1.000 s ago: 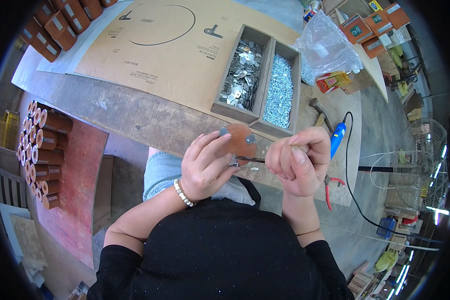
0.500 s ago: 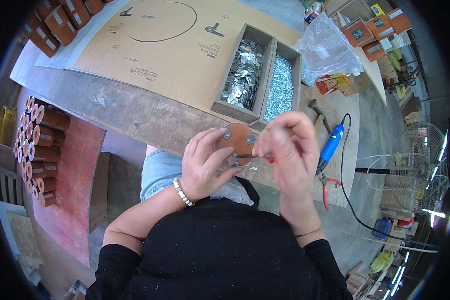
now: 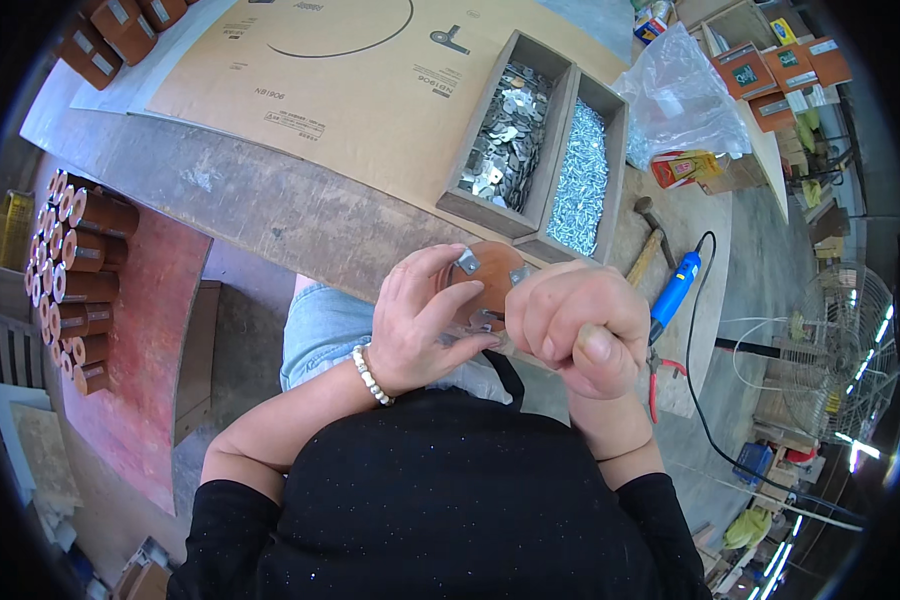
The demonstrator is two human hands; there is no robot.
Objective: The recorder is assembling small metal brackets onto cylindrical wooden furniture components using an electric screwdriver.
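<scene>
My left hand [image 3: 415,320], a beaded bracelet at its wrist, is closed around the edge of a round reddish-brown piece [image 3: 496,275] near the table's front edge. Small metal plates [image 3: 467,261] sit around the rim of that piece, and one is by my left fingertips. My right hand [image 3: 582,325] makes a fist over its right side. A thin dark metal tool [image 3: 492,316] sticks out of the fist toward the near rim of the piece. Its handle is hidden in my palm, so its exact kind cannot be told.
Beyond my hands stands a two-part wooden box [image 3: 525,225] of metal plates and screws. At right lie a hammer [image 3: 647,245], a blue corded power tool [image 3: 676,298] and red-handled pliers [image 3: 654,385]. Cardboard [image 3: 360,130] covers the table; brown cylinders [image 3: 85,290] are stacked at left.
My right hand has lowered and turned from raised, blurred fingers into a tight fist round the tool. My left hand still holds the round piece. The view has shifted slightly.
</scene>
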